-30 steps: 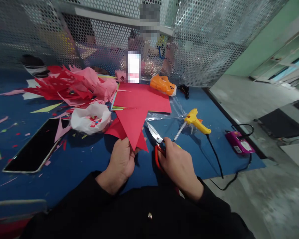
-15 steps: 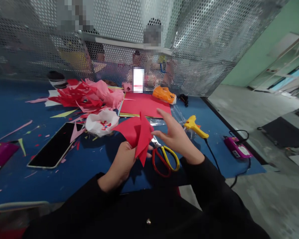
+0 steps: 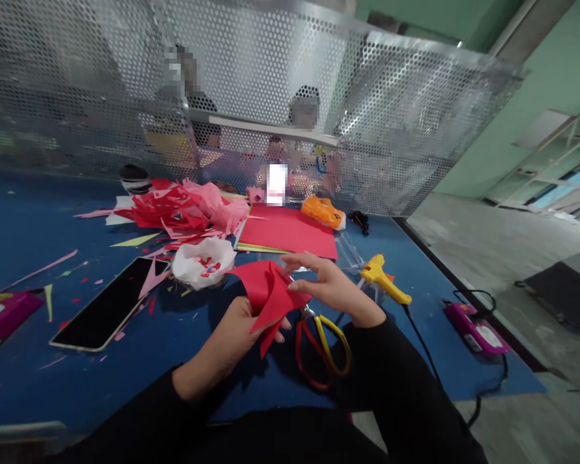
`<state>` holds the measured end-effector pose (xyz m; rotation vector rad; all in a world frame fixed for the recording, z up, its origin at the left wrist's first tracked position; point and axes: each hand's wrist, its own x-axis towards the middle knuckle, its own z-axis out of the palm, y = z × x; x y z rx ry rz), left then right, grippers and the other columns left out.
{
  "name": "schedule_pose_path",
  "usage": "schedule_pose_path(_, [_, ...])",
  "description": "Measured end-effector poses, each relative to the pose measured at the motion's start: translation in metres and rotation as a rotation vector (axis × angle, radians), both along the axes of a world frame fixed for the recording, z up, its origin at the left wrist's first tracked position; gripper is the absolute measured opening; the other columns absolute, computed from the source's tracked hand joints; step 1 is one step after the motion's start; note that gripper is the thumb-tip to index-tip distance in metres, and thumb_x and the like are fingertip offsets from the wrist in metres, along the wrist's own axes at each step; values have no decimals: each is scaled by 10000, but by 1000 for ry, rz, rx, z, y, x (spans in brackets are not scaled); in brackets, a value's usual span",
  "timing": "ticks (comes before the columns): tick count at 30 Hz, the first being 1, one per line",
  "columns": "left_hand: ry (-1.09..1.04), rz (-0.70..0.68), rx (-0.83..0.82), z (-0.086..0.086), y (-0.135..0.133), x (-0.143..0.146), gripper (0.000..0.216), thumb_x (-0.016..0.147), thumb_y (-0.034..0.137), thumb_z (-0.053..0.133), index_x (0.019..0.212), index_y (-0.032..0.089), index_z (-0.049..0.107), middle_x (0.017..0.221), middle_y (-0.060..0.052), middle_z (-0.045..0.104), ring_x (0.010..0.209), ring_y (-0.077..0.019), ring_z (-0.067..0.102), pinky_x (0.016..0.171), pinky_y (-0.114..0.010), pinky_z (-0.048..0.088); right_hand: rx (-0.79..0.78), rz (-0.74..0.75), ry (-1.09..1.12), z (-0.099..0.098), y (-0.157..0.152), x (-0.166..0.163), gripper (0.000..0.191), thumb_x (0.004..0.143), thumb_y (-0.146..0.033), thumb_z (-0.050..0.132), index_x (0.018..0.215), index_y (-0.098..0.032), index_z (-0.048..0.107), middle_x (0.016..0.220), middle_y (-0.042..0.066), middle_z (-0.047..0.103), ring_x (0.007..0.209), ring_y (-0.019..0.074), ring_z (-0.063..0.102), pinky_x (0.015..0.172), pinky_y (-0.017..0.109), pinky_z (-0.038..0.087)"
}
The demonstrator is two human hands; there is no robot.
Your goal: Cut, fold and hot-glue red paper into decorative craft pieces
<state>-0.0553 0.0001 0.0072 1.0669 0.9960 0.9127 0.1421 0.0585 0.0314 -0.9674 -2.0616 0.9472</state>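
Observation:
My left hand (image 3: 234, 332) is closed on a folded piece of red paper (image 3: 261, 287), with its fingertips showing below. One pointed corner of the paper hangs down past those fingers. My right hand (image 3: 336, 290) is at the paper's upper right side, thumb and fingers apart; whether the fingertips press on it I cannot tell. Just under my right hand lie scissors (image 3: 309, 314) with one red and one yellow handle, their blades partly hidden by the paper. A white bag-lined bowl (image 3: 200, 267) holding small scraps stands to the left of the paper.
Behind are a stack of coloured sheets (image 3: 290, 231), an orange packet (image 3: 321, 211) and a heap of red and pink cuttings (image 3: 174, 209). A phone (image 3: 106, 306) lies left. A yellow glue gun (image 3: 384, 278) and purple power box (image 3: 476, 330) trail cords right. A perforated metal screen (image 3: 251, 71) stands behind.
My right hand has come in to the red paper's upper edge. The paper has tilted in my left hand. The whole view has shifted, with the table lower in the picture.

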Motion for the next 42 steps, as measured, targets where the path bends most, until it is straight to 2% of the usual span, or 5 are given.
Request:
schedule_pose_path(5, [49,-88,51,8,0,-10,339,726,488,803,666,155,777,663,-114,723,530,-147,636,520,-216,452,9,-89,106,-6,6,-1,644,818,-296,774,1411,-232,532,1480,120,550,1403,228,476,1187,437,349])
schedule_pose_path(10, [-6,-88,-76,3,2,-13,294,717,460,813,701,169,768,658,-83,712,542,-146,626,560,-235,477,-188,-9,165,-4,4,1,473,787,-292,785,1237,-214,661,1103,58,745,1070,207,680,1040,430,493])
schedule_pose_path(18, [-95,101,-252,-4,4,-11,228,659,368,836,615,178,717,604,-33,660,502,-116,581,485,-200,418,-322,-229,276,2,-9,3,605,744,-243,788,1317,-204,600,802,-16,741,725,153,706,717,297,585])
schedule_pose_path(37, [-21,189,-177,-7,8,-5,239,703,365,800,580,175,724,531,-56,648,479,-138,562,480,-228,402,175,-214,1,22,-45,3,359,879,-141,661,1212,-275,679,822,-28,800,826,179,772,842,348,615])
schedule_pose_path(42, [-61,209,-219,-12,8,-5,214,706,374,815,686,170,750,614,-60,684,555,-157,623,480,-215,424,376,-680,404,17,-39,4,364,821,-190,765,1170,-276,706,853,-13,758,801,191,737,798,365,612])
